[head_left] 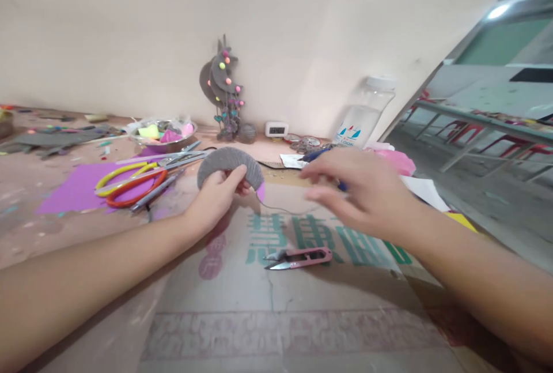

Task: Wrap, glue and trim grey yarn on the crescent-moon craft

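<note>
In my left hand (222, 188) is a crescent shape (228, 159) wrapped in grey yarn, pinched between thumb and fingers. A bare purple tip (261, 191) shows at its right end. From that tip a loose strand of grey yarn (283, 210) trails right, toward my right hand (354, 188). That hand is raised and slightly blurred, its thumb and fingers apart with nothing visible between them. Behind its fingers shows a dark blue object (317, 154), mostly hidden. Pink thread snips (306, 256) lie on the printed sheet below my hands, blades pointing left.
Scissors with yellow and red handles (136, 188) lie on purple sheet material (69, 188) at left. Behind are a bowl of colourful pieces (162, 134), a hanging moon ornament (222, 79), a small digital clock (276, 129) and a water bottle (363, 110).
</note>
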Available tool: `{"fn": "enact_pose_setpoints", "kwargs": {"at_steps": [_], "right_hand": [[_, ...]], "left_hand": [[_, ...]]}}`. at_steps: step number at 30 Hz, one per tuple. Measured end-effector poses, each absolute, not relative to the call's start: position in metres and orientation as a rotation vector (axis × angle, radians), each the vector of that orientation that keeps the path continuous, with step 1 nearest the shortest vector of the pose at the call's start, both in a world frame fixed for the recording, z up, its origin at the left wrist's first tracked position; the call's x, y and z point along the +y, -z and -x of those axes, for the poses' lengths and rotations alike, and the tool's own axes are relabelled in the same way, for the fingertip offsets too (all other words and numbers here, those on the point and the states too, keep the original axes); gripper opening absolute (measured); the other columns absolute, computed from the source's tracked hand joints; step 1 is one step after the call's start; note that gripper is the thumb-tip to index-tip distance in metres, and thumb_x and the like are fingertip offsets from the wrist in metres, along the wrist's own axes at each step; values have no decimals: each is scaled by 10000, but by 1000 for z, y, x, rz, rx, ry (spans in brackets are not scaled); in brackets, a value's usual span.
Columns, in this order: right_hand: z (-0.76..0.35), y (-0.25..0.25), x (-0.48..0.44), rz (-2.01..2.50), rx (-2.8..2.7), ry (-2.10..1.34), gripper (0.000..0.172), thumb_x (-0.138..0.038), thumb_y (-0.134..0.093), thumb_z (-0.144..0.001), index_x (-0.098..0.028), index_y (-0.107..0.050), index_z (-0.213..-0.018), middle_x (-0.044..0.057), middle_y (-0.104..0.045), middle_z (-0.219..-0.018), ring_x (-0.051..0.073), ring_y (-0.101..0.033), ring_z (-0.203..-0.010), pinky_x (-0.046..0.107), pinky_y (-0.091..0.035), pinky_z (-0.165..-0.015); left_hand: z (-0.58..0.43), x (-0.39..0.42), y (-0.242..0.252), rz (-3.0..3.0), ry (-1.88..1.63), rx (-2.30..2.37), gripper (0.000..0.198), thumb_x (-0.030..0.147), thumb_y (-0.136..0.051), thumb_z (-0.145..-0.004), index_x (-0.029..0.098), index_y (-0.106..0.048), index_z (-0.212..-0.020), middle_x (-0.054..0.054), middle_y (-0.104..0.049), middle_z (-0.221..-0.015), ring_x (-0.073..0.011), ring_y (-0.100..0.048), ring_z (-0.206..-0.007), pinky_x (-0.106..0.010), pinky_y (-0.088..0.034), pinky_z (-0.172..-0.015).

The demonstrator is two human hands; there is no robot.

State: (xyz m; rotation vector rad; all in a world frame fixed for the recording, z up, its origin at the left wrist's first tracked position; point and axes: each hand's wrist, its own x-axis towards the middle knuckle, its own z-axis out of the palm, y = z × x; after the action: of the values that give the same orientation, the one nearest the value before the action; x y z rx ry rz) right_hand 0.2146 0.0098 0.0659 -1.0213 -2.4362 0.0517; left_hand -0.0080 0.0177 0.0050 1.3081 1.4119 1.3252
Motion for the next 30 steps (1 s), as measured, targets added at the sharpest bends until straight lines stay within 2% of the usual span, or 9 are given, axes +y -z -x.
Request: {"fn": "enact_pose_setpoints", "kwargs": {"at_steps": [2,4,8,11,17,22,27,30], "right_hand": [[-208,-60,18,1002,-2704,76,465,-584,-516,-804,-169,-667,-949,91,-649,-854,245,-603,-822,365,-451,-750],[-200,-47,24,977,-2841,87,445,-565,-540,-800,-164,-660,-952,93,-643,-870,238,-595,-841,343,-444,-737],[-187,-18,22,912,-2801,20,223,-353,-556,-861,-157,-651,-906,74,-630,-866,178,-575,-809,287,-431,-710],[-179,-8,17,757,-2743,-27,194,-260,-498,-900,-148,-645,-843,56,-648,-815,157,-576,-786,277,-427,-731],[-180,-14,19,607,-2568,24,246,-260,-442,-924,-146,-650,-862,52,-679,-779,150,-582,-719,266,-417,-680],[-193,-19,40,866,-2367,-128,261,-300,-446,-918,-159,-660,-873,43,-675,-790,144,-578,-716,256,-409,-669],[-198,-13,54,1042,-2338,-243,159,-273,-543,-845,-163,-632,-917,63,-658,-929,182,-558,-854,301,-406,-758],[-194,-14,47,1115,-2219,-426,163,-311,-550,-833,-171,-560,-914,54,-637,-943,130,-530,-693,268,-404,-639]], "left_hand": [[9,18,-4,-1305,-1348,1382,350,416,-509,-810,194,-593,-553,-24,-617,-585,-172,-581,-608,-270,-452,-656],[9,18,-3,-1309,-1365,1369,326,408,-514,-810,192,-593,-579,-20,-613,-600,-168,-581,-621,-264,-455,-665],[9,19,-1,-1348,-1377,1372,307,400,-510,-810,191,-594,-600,-28,-630,-630,-178,-592,-656,-266,-463,-690],[8,18,-2,-1396,-1364,1397,320,416,-499,-814,195,-596,-603,-39,-644,-642,-192,-598,-667,-274,-467,-697],[7,10,-10,-1537,-1172,1549,386,470,-463,-834,191,-599,-603,-35,-669,-683,-196,-595,-695,-271,-450,-734],[7,9,-11,-1553,-1109,1586,401,457,-456,-843,188,-597,-581,-19,-660,-642,-174,-585,-654,-247,-436,-689],[10,15,-4,-1516,-1159,1543,391,448,-470,-834,188,-597,-570,-25,-657,-612,-176,-594,-624,-249,-432,-643],[11,17,-3,-1524,-1160,1526,388,448,-472,-833,191,-601,-572,-27,-661,-609,-176,-601,-621,-245,-435,-637]]}}
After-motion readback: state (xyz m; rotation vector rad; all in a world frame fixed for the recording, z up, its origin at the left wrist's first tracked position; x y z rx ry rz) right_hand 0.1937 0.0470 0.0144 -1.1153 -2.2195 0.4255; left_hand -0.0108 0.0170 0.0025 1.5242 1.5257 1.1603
